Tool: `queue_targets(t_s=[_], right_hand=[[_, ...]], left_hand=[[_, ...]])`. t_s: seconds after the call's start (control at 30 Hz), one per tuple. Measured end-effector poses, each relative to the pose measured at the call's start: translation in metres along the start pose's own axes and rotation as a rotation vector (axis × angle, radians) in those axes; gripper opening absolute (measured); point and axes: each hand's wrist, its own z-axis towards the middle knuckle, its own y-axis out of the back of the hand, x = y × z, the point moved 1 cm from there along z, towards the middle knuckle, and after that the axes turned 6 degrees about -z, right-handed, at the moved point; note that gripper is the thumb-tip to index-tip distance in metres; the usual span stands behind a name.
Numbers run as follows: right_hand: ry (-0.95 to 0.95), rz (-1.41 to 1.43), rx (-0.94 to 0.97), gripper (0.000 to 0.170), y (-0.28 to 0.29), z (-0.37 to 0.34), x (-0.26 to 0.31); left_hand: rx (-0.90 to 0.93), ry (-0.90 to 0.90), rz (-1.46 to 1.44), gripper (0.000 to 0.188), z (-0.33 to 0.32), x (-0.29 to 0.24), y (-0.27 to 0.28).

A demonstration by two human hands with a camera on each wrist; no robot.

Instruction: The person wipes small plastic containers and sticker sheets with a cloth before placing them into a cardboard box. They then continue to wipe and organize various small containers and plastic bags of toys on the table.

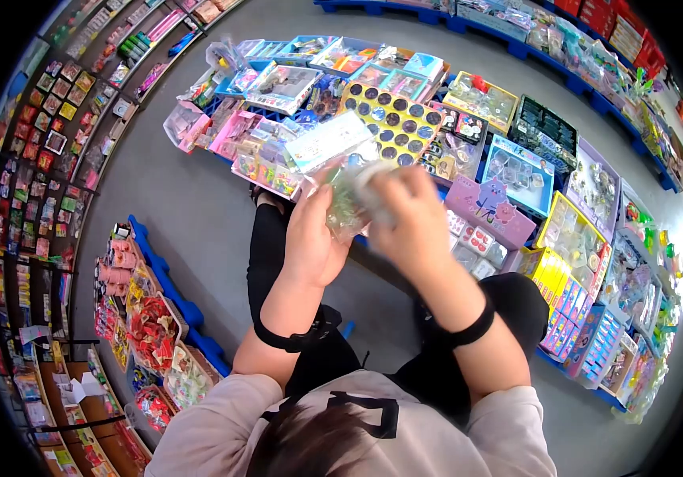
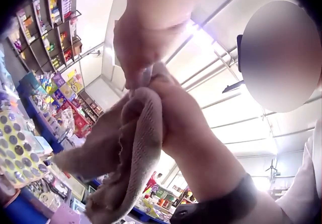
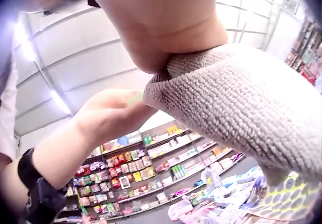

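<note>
A clear packet with something greenish inside (image 1: 344,205) lies against the fingers of my left hand (image 1: 309,238), the thumb along its near side. Blurred in the head view, my right hand (image 1: 411,219) grips a grey cloth (image 1: 373,181) over the packet's right side. In the left wrist view the ribbed cloth (image 2: 143,148) hangs in folds from the right hand (image 2: 178,106), below the left hand (image 2: 143,48). The right wrist view has the cloth (image 3: 226,93) large beneath the right hand (image 3: 171,28), its edge meeting the left hand (image 3: 113,111). The packet is mostly hidden there.
Beyond the hands stands a low display of boxed trinkets, with a yellow card of dark round items (image 1: 393,123), a white box (image 1: 329,141) and a pink box (image 1: 488,211). Shelves (image 1: 55,143) line the left; a blue pallet (image 1: 174,294) holds bagged goods.
</note>
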Motion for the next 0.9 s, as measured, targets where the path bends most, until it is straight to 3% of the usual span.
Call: queue_targets(t_s=[0.07, 0.2, 0.27, 0.37, 0.47, 0.57, 0.7, 0.73, 0.9], right_hand=[[-0.101, 0.01, 0.016, 0.035, 0.005, 0.003, -0.002], [0.089, 0.008, 0.101, 0.035, 0.001, -0.007, 0.012], [0.04, 0.032, 0.121, 0.035, 0.0, -0.008, 0.008], [-0.214, 0.005, -0.008, 0.031, 0.005, 0.007, -0.008], [-0.342, 0.073, -0.032, 0.033, 0.001, 0.016, -0.044], [-0.276, 0.002, -0.189, 0.034, 0.014, 0.02, -0.053], [-0.443, 0.068, -0.299, 0.032, 0.043, 0.025, -0.064], [-0.409, 0.084, -0.377, 0.031, 0.052, 0.028, -0.068], [-0.543, 0.107, -0.56, 0.022, 0.113, 0.031, -0.094]], left_hand=[[0.03, 0.003, -0.022, 0.038, -0.002, -0.001, -0.007], [0.008, 0.007, 0.08, 0.037, 0.003, 0.002, -0.001], [-0.063, 0.038, 0.151, 0.037, 0.004, 0.005, 0.003], [0.013, 0.018, 0.088, 0.039, 0.001, 0.004, -0.002], [0.048, 0.014, 0.093, 0.039, 0.0, 0.0, -0.009], [0.109, 0.074, 0.015, 0.038, 0.0, -0.006, -0.017], [0.146, 0.146, -0.016, 0.038, 0.005, -0.002, -0.016], [0.168, 0.153, -0.012, 0.038, 0.007, 0.002, -0.015], [0.06, 0.267, 0.133, 0.033, 0.048, 0.066, 0.033]])
